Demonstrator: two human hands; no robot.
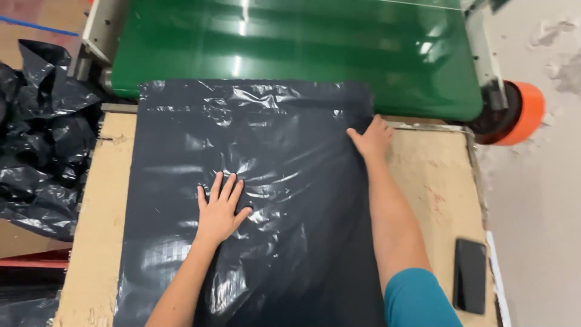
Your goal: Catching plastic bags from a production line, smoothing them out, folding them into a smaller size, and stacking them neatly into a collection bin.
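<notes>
Both hands (219, 209) (370, 138) flat on black bag (266, 151), lengthwise toward conveyor (290, 48)

Dark grey plastic sheet (266, 200) cut off by the bottom edge, hiding much of the brown cardboard-covered worktop (436, 175), glossy green conveyor belt (290, 48) cropped at top, crumpled black plastic bags (36, 133) cut off at left

Bright, even overhead light. White glare streaks cross the green conveyor belt (290, 48); just below it, softer sheen ripples over the black plastic sheet (254, 181). Shadows faint, focus slightly soft.
</notes>
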